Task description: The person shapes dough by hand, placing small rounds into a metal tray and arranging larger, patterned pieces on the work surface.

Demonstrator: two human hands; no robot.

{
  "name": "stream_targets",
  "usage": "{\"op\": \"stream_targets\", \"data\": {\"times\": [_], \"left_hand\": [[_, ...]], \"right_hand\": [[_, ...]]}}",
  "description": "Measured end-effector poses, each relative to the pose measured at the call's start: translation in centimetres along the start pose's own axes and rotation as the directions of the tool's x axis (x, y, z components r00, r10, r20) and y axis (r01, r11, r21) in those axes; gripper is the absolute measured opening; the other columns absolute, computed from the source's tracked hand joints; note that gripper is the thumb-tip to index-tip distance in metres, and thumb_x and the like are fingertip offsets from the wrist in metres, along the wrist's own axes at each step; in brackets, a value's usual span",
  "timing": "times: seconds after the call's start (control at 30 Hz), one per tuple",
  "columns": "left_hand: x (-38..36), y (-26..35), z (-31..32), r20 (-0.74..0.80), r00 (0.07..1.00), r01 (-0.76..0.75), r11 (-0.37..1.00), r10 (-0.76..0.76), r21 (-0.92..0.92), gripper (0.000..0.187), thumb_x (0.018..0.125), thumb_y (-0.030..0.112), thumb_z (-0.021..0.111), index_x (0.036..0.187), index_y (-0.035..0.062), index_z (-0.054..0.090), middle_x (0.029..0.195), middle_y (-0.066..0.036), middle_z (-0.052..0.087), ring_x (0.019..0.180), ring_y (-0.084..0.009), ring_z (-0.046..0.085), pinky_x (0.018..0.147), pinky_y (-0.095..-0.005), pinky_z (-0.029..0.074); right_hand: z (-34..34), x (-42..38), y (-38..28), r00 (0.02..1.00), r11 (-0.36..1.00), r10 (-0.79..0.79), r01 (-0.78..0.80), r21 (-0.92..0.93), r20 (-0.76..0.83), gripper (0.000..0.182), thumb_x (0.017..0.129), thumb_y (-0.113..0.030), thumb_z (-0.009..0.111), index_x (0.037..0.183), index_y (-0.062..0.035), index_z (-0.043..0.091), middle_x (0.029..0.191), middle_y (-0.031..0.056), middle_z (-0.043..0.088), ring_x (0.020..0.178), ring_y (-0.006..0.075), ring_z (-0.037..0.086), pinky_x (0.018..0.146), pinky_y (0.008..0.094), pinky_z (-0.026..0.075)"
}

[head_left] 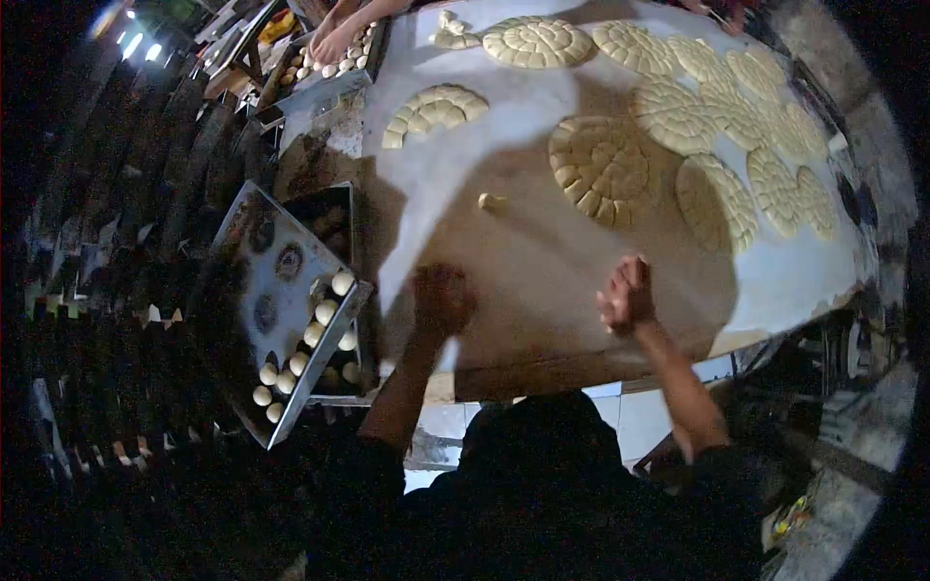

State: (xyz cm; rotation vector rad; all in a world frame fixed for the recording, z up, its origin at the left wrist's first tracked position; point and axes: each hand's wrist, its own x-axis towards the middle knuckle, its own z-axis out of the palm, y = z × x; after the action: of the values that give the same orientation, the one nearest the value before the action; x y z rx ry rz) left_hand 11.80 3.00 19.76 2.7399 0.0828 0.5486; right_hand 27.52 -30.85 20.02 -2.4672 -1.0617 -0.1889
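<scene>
My left hand is low over the near left part of the pale work table, in shadow, its fingers too dark to make out. Farther right, my right hand has its fingers curled in; whatever they hold, if anything, is hidden. A small dough piece lies beyond and between the two hands. Behind it sits a curved row of cut dough pieces. The nearest round of cut dough lies beyond my right hand.
More dough rounds spread across the table's right and far side. At left, a tilted metal tray holds several dough balls. Another person's hands reach into a box of dough balls at the far left.
</scene>
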Motion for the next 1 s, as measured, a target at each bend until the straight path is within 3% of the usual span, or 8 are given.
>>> {"op": "stream_targets", "data": {"times": [0.13,0.27,0.4,0.5,0.53,0.8,0.87,1.0], "left_hand": [[2.5,3.8,7.3,0.013,0.995,0.100,0.986,-0.099,-0.132,0.028,0.084,0.025,0.063,0.101,0.0044,0.056,0.104,-0.019,0.055,0.102,-0.0389,0.051,0.097,-0.0515,0.037],[-2.7,8.4,3.1,0.302,0.951,0.038,0.995,-0.064,0.089,0.027,0.090,0.027,0.056,0.109,0.0080,0.061,0.112,-0.019,0.058,0.109,-0.0341,0.053,0.104,-0.0475,0.036],[-1.2,4.4,-2.7,0.675,0.608,0.318,0.907,-0.418,0.276,0.028,0.090,0.028,0.061,0.110,0.0093,0.065,0.108,-0.016,0.065,0.107,-0.0307,0.059,0.100,-0.0467,0.041],[1.2,0.6,3.0,-0.033,0.853,0.468,0.793,-0.520,-0.391,0.012,0.087,0.019,0.061,0.095,0.0100,0.064,0.094,-0.011,0.064,0.094,-0.0314,0.058,0.091,-0.0474,0.043],[2.5,-0.2,4.2,-0.047,0.960,0.280,0.957,-0.277,0.079,0.011,0.088,0.019,0.061,0.095,0.0113,0.063,0.093,-0.011,0.063,0.094,-0.0313,0.057,0.091,-0.0475,0.043],[-5.5,3.2,1.9,0.064,0.993,0.090,0.987,-0.100,0.134,0.016,0.085,0.020,0.062,0.098,0.0121,0.062,0.099,-0.010,0.063,0.096,-0.0319,0.058,0.089,-0.0483,0.041],[-7.9,-3.0,2.9,0.067,0.905,0.399,0.786,-0.419,-0.473,0.017,0.084,0.020,0.063,0.100,0.0126,0.063,0.100,-0.010,0.064,0.099,-0.0317,0.059,0.092,-0.0495,0.041],[2.1,-3.2,0.9,-0.173,0.949,0.267,0.964,-0.264,-0.006,0.022,0.081,0.022,0.066,0.100,0.0111,0.065,0.097,-0.009,0.065,0.099,-0.0307,0.060,0.095,-0.0470,0.043]], "right_hand": [[7.3,3.5,-4.0,0.965,0.922,0.155,-0.218,0.320,0.212,0.034,0.091,-0.035,0.050,0.088,-0.0010,0.056,0.112,0.0223,0.052,0.103,0.0375,0.051,0.104,0.0522,0.034],[8.2,-4.8,-5.8,0.913,0.909,-0.406,0.400,0.116,0.033,0.023,0.085,-0.020,0.055,0.091,0.0014,0.058,0.097,0.0238,0.057,0.108,0.0412,0.054,0.106,0.0565,0.033],[5.8,0.3,-2.1,0.928,0.924,-0.320,0.261,0.277,0.191,0.025,0.089,-0.022,0.052,0.093,0.0015,0.058,0.101,0.0231,0.058,0.111,0.0403,0.054,0.107,0.0543,0.034],[3.2,7.4,-2.1,0.950,0.977,-0.198,0.173,0.121,0.240,0.025,0.091,-0.024,0.050,0.092,0.0002,0.057,0.105,0.0220,0.058,0.112,0.0403,0.053,0.108,0.0529,0.034],[4.1,7.8,-3.7,0.970,0.978,-0.177,0.154,0.142,0.169,0.023,0.089,-0.020,0.051,0.091,0.0020,0.057,0.103,0.0227,0.058,0.109,0.0393,0.054,0.108,0.0527,0.035],[4.3,2.4,-1.3,0.797,0.798,-0.589,0.547,0.254,0.133,0.019,0.076,-0.010,0.056,0.088,0.0049,0.055,0.092,0.0219,0.055,0.100,0.0417,0.055,0.110,0.0571,0.030],[4.2,5.7,-2.1,0.904,0.897,-0.427,0.419,0.142,0.024,0.018,0.080,-0.014,0.057,0.088,0.0019,0.055,0.089,0.0184,0.055,0.098,0.0385,0.055,0.104,0.0551,0.034],[6.0,11.3,-5.5,0.982,0.991,-0.084,0.100,0.088,-0.166,0.015,0.087,-0.017,0.057,0.089,-0.0019,0.055,0.087,0.0153,0.055,0.095,0.0357,0.054,0.096,0.0517,0.038]]}}
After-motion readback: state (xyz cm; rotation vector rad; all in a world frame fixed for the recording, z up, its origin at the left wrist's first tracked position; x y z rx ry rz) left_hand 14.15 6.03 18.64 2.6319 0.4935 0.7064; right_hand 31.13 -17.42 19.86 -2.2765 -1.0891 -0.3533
